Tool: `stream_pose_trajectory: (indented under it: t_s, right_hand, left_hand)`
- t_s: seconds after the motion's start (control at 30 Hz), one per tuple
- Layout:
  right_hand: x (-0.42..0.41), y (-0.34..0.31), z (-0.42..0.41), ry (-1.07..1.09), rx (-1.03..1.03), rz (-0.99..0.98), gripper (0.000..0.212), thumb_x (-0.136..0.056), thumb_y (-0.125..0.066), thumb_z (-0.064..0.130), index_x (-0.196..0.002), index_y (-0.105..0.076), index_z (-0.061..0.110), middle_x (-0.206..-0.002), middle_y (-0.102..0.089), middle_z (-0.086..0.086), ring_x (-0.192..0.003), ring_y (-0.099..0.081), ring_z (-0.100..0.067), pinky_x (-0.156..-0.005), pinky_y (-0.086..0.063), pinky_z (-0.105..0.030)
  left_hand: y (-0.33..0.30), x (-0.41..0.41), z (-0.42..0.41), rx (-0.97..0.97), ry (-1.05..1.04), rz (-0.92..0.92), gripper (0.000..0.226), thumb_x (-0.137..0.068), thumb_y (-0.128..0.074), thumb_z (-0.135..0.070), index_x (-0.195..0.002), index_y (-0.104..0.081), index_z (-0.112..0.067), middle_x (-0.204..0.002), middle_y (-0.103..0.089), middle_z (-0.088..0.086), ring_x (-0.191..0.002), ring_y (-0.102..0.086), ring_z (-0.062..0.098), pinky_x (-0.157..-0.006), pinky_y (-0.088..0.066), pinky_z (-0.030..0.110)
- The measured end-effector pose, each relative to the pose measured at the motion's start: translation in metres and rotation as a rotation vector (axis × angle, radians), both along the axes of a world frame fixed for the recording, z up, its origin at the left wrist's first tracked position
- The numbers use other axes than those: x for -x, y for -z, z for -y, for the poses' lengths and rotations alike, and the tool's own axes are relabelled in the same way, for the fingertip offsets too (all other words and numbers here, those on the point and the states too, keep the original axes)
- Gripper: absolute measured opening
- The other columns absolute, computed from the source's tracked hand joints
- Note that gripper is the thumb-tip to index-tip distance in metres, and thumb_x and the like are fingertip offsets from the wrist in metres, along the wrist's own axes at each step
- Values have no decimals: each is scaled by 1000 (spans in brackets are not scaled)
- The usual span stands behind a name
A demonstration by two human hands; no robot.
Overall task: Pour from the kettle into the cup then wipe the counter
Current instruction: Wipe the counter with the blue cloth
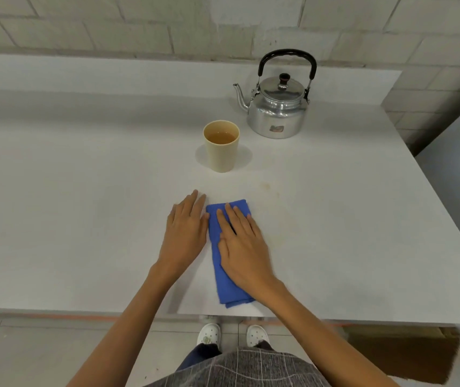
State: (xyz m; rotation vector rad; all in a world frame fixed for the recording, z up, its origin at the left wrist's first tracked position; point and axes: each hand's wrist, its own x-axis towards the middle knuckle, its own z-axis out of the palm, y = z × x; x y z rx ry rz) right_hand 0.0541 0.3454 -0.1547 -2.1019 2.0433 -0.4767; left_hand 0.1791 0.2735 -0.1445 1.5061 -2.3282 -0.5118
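Wipe step. Right hand (244, 248) flat, fingers spread, pressing cloth (230, 272) at lower centre; left hand (185, 236) flat, released, beside it. Sweep toward stain (265, 186); avoid cup (221, 145) and kettle (277, 107), upper right.

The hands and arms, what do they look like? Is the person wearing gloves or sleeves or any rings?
No gloves. The left hand and right hand are both bare, and both forearms are bare as far as the picture shows, so no sleeves are in view. I see no rings, watch or bracelets. Lower down, the person wears grey checked clothing and white shoes.
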Motion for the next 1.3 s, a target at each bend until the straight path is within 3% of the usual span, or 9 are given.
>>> stream_pose_trajectory:
  t_s: [0.2, 0.4, 0.5, 0.73, 0.93, 1.1, 1.3]
  right_hand:
    - [73, 3, -27, 176, -21, -37, 53, -99, -38, 18, -149, -25, 6, -158, -23, -11, -147, -20, -24, -117, -2, -31]
    - [99, -5, 41, 232, -50, -41, 52, -103, -32, 27, -150, -22, 8, -160, -19, -11, -148, -16, -23, -119, -8, -36]
    - [79, -5, 60, 159, -63, -49, 57, -102, -30, 38, -152, -18, 12, -161, -14, -9, -149, -10, -22, -119, -4, -36]
    - [58, 1, 6, -14, -53, -69, 57, -102, -27, 39, -153, -12, 17, -161, -10, -1, -149, -4, -12, -121, 0, -31]
    - [114, -2, -44, 111, -70, -7, 57, -100, -39, 37, -151, -21, 16, -159, -13, 1, -146, -4, -7, -119, 0, -26]
    - [151, -4, -3, 236, -77, -26, 57, -101, -38, 35, -151, -20, 14, -160, -17, -6, -148, -13, -17, -118, -3, -29]
    - [128, -2, 53, 174, -67, -49, 57, -102, -34, 35, -152, -18, 14, -160, -17, -8, -149, -12, -21, -119, -4, -33]
  left_hand:
    - [9, -1, -5, 55, 14, 36, 48, -99, -33, -31, -144, -30, -15, -155, -24, 7, -144, -17, 21, -118, -5, 38]
    - [8, 1, -8, 72, 1, 8, 46, -99, -36, -30, -141, -37, -13, -153, -30, 8, -143, -21, 21, -119, -8, 38]
    - [6, 0, -8, 64, 0, -42, 42, -97, -43, -24, -136, -44, -8, -149, -36, 13, -141, -28, 25, -119, -11, 38]
    - [2, -2, -14, 39, -29, -143, 35, -93, -53, -16, -125, -56, -3, -140, -49, 16, -134, -39, 28, -111, -27, 32]
    - [3, -4, -14, 55, -69, -215, 25, -91, -56, -15, -113, -64, -6, -129, -57, 9, -127, -44, 21, -98, -33, 22]
    - [5, -5, -13, 41, -70, -234, 25, -92, -55, -18, -113, -63, -9, -130, -56, 5, -127, -42, 17, -99, -31, 20]
    - [4, -5, -13, 45, -62, -227, 25, -91, -56, -17, -113, -63, -8, -129, -56, 8, -126, -43, 20, -100, -30, 20]
